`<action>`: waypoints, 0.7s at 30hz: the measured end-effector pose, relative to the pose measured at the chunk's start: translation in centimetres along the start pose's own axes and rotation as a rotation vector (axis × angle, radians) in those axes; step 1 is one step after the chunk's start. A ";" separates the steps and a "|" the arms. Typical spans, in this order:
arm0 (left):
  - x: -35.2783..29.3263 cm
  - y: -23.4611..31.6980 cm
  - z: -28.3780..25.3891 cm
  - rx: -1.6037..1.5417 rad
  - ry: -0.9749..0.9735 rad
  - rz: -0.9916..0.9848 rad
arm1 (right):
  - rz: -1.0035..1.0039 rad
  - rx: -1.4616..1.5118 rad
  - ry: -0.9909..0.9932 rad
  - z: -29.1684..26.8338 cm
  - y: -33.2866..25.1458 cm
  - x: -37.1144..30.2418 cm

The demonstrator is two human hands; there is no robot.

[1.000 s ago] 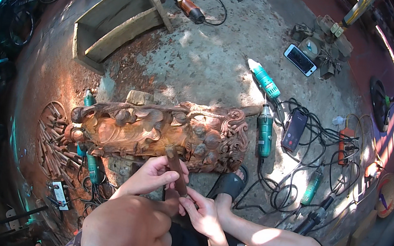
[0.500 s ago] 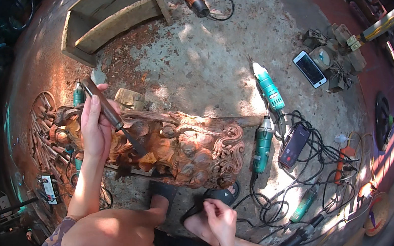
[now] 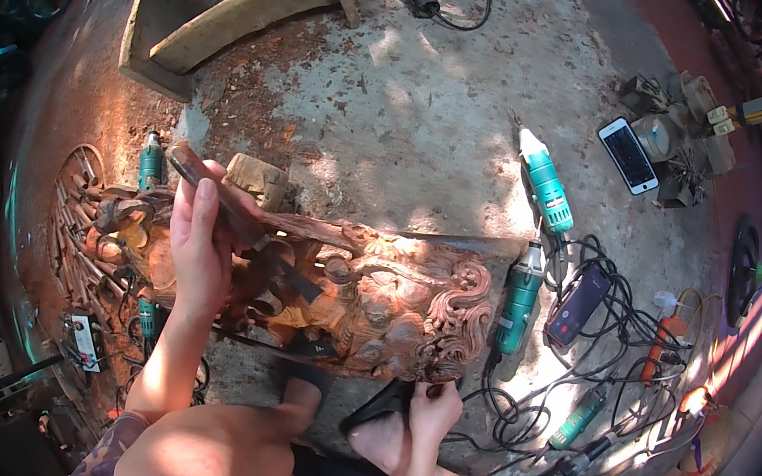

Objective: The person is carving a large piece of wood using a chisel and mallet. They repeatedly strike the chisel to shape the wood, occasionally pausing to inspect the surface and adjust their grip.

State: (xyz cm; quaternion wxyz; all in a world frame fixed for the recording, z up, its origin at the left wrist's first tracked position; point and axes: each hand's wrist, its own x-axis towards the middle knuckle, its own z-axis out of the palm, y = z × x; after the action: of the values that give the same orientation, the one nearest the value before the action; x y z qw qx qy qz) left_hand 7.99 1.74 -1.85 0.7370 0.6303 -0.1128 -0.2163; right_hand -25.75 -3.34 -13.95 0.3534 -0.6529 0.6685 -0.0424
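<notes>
A reddish-brown wood carving [image 3: 393,293] with swirls and rounded relief lies lengthwise in front of me, above my feet. My left hand [image 3: 204,247] is closed around the wooden handle of a chisel [image 3: 299,280]. Its flat dark blade slants down to the right, over the middle of the carving; whether the tip touches the wood I cannot tell. At the carving's near right edge my right hand [image 3: 435,409] is closed, with its fingertips gripping the rim there. Part of those fingers is hidden beneath the edge.
Right of the carving lie green rotary tools [image 3: 519,301], a dark phone [image 3: 579,305] and tangled black cables [image 3: 618,320]. A white phone [image 3: 628,156] is farther back. Several chisels [image 3: 74,239] lie at left, near a wood block [image 3: 256,180]. A wooden frame [image 3: 160,41] stands at far left.
My right hand has moved up from above my leg to the carving's near edge and grips it. My left hand has shifted slightly right with the chisel. The whole view has shifted a little.
</notes>
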 end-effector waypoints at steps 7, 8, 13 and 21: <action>0.3 0.3 0.2 0.051 -0.017 -0.031 | -0.002 0.041 0.011 -0.1 0.0 0.0; 0.4 0.4 0.2 0.045 -0.016 -0.040 | 0.009 0.037 0.016 -0.2 -0.1 0.0; 0.6 0.5 0.1 0.034 -0.031 -0.044 | -0.012 0.081 0.002 -0.4 0.0 0.0; 0.6 0.7 0.0 0.015 -0.107 -0.039 | 0.012 0.150 -0.015 0.0 1.0 0.0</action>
State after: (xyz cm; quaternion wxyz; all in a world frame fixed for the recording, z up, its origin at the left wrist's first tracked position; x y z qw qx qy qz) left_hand 8.67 1.53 -1.22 0.7210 0.6253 -0.1413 -0.2631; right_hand -26.57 -3.24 -14.46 0.4067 -0.6209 0.6647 -0.0855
